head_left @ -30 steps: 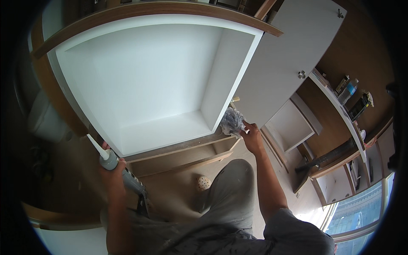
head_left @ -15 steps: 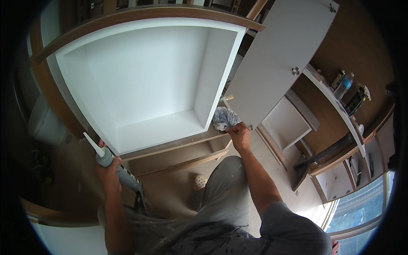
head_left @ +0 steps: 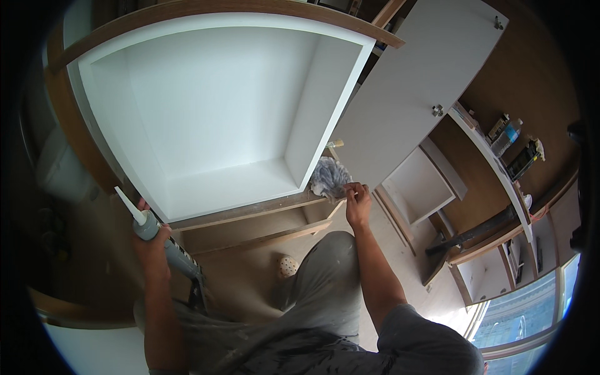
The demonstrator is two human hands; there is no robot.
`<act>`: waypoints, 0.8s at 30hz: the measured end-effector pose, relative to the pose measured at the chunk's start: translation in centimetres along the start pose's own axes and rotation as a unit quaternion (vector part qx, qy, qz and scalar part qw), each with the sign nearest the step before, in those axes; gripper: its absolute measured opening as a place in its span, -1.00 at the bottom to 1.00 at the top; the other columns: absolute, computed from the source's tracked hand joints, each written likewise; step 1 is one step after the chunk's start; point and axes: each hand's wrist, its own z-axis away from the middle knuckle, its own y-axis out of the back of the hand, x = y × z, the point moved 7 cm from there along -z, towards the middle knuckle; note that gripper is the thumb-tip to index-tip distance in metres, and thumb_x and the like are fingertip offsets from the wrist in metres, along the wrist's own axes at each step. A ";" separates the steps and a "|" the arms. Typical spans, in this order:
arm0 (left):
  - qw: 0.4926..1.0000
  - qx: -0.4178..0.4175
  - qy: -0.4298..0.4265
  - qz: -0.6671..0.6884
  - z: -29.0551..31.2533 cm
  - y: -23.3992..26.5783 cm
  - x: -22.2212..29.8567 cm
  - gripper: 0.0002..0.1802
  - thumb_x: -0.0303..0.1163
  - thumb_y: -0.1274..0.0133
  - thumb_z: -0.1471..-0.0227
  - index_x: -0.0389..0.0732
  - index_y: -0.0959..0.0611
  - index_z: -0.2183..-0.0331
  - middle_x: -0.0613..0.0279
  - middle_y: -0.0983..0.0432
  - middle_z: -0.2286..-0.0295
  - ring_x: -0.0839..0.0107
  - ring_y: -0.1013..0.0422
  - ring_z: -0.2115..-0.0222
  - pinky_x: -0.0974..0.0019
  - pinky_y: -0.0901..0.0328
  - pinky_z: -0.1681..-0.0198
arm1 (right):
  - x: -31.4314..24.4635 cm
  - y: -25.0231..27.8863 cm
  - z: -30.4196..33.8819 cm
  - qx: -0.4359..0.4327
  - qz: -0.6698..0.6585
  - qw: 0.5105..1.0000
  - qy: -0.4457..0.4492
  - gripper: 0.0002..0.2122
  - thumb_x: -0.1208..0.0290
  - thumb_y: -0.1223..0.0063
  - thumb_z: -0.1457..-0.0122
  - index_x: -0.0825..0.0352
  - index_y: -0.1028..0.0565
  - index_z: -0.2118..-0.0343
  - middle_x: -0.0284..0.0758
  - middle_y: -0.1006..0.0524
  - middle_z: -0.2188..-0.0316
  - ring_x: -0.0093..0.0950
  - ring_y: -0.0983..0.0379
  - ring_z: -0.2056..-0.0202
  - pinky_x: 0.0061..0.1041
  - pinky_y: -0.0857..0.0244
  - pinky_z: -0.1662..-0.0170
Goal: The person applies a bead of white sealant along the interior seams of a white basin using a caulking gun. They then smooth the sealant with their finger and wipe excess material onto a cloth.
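My left hand point(head_left: 152, 247) is wrapped round a caulking gun point(head_left: 197, 284) with a grey sealant cartridge point(head_left: 181, 257) in it. Its long white nozzle point(head_left: 129, 203) points up and away, left of the white cabinet box point(head_left: 206, 106). Beside the box's near right corner lies a crumpled grey-white wad point(head_left: 330, 177), cloth or plastic, on the wooden ledge. My right hand point(head_left: 358, 197) is at the wad's right edge, fingers curled together; whether they pinch part of it is hidden.
A brush point(head_left: 335, 144) lies behind the wad. A white door panel point(head_left: 412, 94) with hinges leans at the right. Further right, a shelf point(head_left: 481, 140) bears a water bottle point(head_left: 506, 137) and other containers. A wooden rail point(head_left: 219, 7) runs along the cabinet's far edge.
My right hand has drawn slightly back from the wad, its fingers now curled upward. My left hand and the caulking gun have shifted slightly left. The whole view has moved a little.
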 end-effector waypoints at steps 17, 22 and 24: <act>1.000 0.025 -0.002 0.013 0.2 0.6 0.0 -0.24 -0.71 -0.13 0.13 -0.21 -0.50 -0.19 0.17 -0.43 -0.03 0.44 -0.45 0.17 0.29 -0.38 0.02 | -1.2 1.5 1.1 -0.038 -0.018 0.997 -0.065 -0.81 0.45 -0.40 -0.09 0.40 -0.57 0.49 -0.32 -0.59 0.55 -0.51 -0.53 0.46 -0.46 -0.40 0.36; 0.994 -0.015 -0.074 0.072 3.8 0.6 6.6 -0.36 -0.65 -0.15 0.14 -0.18 -0.46 -0.06 0.25 -0.38 0.21 0.39 -0.41 0.17 0.24 -0.35 -0.04 | -9.0 1.6 9.7 -0.247 -0.298 0.918 -0.086 -0.77 0.35 -0.24 -0.34 0.40 -0.61 0.41 -0.41 -0.58 0.49 -0.66 -0.44 0.41 -0.56 -0.35 0.29; 0.985 -0.051 -0.113 0.118 5.2 0.2 9.8 -0.35 -0.58 -0.17 0.13 -0.17 -0.42 -0.07 0.25 -0.36 0.18 0.39 -0.40 0.16 0.20 -0.33 -0.06 | -12.4 0.2 15.3 -0.388 -0.323 0.859 -0.087 -0.81 0.36 -0.21 -0.36 0.39 -0.63 0.31 -0.40 -0.59 0.42 -0.65 -0.45 0.39 -0.57 -0.34 0.29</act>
